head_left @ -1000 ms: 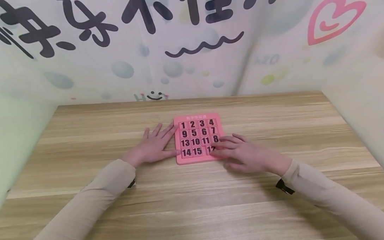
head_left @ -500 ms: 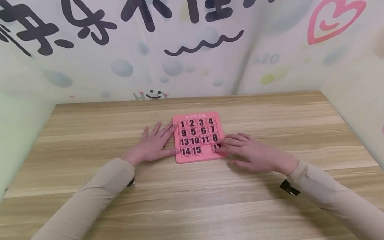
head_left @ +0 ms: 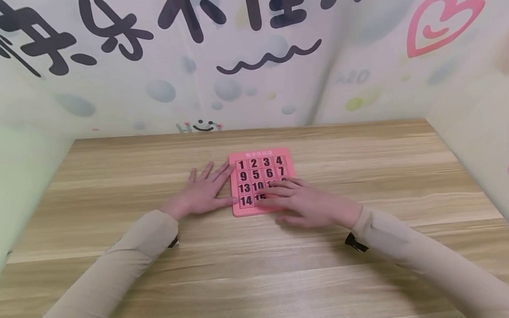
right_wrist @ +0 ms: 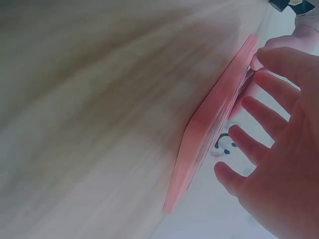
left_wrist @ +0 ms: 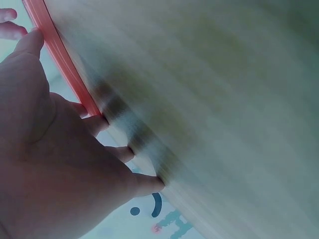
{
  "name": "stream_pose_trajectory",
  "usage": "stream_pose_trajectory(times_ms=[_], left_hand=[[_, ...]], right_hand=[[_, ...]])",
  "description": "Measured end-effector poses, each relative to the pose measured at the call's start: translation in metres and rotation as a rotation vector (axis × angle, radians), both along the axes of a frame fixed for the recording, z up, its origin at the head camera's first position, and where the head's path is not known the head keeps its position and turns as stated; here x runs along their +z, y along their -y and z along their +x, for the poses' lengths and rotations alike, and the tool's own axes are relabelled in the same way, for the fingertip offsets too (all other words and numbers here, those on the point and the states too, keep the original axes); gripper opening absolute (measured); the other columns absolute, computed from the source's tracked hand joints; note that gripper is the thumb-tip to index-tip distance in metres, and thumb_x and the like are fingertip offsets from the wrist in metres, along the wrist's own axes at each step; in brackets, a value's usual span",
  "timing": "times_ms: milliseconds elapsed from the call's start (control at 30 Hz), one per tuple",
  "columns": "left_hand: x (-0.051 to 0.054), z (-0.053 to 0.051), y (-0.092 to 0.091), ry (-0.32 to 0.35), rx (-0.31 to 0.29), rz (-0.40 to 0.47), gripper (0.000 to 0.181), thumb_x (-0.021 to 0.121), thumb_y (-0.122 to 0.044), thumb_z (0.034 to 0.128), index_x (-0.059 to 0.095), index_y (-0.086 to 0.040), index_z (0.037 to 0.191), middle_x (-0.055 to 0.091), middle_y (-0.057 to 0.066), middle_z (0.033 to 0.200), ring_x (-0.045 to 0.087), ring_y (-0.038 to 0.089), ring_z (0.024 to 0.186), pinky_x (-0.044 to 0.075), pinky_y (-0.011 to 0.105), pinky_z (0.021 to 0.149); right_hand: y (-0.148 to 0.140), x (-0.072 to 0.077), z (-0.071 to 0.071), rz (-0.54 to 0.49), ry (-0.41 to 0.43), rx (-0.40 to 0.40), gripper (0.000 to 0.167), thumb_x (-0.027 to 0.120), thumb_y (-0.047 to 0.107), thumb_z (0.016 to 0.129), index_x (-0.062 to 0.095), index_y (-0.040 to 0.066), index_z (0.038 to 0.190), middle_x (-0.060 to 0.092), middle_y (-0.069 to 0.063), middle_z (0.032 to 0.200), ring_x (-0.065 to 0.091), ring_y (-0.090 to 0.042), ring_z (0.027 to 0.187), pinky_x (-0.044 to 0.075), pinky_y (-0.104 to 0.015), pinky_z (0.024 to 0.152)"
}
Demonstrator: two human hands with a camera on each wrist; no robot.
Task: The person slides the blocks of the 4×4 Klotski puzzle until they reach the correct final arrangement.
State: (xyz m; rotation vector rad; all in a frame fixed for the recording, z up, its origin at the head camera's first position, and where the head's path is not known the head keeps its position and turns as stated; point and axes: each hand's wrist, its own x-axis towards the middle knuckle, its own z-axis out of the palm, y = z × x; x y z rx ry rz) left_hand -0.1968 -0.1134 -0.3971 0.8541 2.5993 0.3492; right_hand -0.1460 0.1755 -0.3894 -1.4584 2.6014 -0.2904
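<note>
A pink number slide puzzle (head_left: 256,174) lies flat on the table, its square tiles bearing black numbers. My left hand (head_left: 201,193) rests along the puzzle's left edge with fingers spread; in the left wrist view its thumb and fingertips touch the pink side wall (left_wrist: 65,64). Over the lower right part of the board reaches my right hand (head_left: 312,201), fingers extended, fingertips near the 15 tile (head_left: 259,197). It covers much of the bottom row and part of the row above. The right wrist view shows those fingers above the puzzle (right_wrist: 214,109); tile contact is unclear there.
The wooden table (head_left: 250,271) reaches back to a white wall (head_left: 122,98) with black writing and coloured drawings. Pale side walls border the table left and right. Dark straps show at both sleeve cuffs.
The 12 tile slid right into the bottom right corner, leaving a gap beside 15. My right hand then moved left toward the 15 tile. The left hand stayed in place.
</note>
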Motion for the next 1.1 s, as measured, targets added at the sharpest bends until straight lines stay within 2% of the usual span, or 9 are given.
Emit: stream_pose_trajectory(times_ms=[267, 733, 1100], left_hand=[[-0.004, -0.001, 0.001, 0.000, 0.010, 0.011, 0.089, 0.050, -0.059, 0.0930, 0.006, -0.014, 0.157, 0.000, 0.006, 0.161, -0.006, 0.040, 0.144, -0.008, 0.066, 0.107], [-0.005, -0.002, 0.002, 0.004, 0.016, 0.016, 0.090, 0.049, -0.060, 0.0926, 0.007, -0.014, 0.157, 0.000, 0.006, 0.161, -0.006, 0.040, 0.144, -0.008, 0.066, 0.107], [-0.004, -0.001, 0.001, 0.006, 0.009, 0.003, 0.089, 0.049, -0.060, 0.0932, 0.006, -0.013, 0.157, -0.001, 0.007, 0.161, -0.006, 0.040, 0.144, -0.008, 0.066, 0.107]], right_hand=[[0.001, -0.003, 0.001, 0.062, 0.019, -0.019, 0.052, 0.052, 0.031, 0.098, 0.042, 0.021, 0.148, 0.033, -0.005, 0.154, 0.026, -0.034, 0.141, 0.015, -0.057, 0.113], [-0.028, -0.003, 0.008, -0.028, 0.046, -0.070, 0.051, 0.059, 0.028, 0.095, 0.049, 0.016, 0.143, 0.036, -0.008, 0.152, 0.022, -0.038, 0.141, 0.017, -0.062, 0.110], [0.000, -0.002, 0.002, -0.024, 0.042, -0.030, 0.052, 0.053, 0.035, 0.099, 0.043, 0.019, 0.148, 0.033, -0.003, 0.154, 0.019, -0.032, 0.143, 0.015, -0.055, 0.113]])
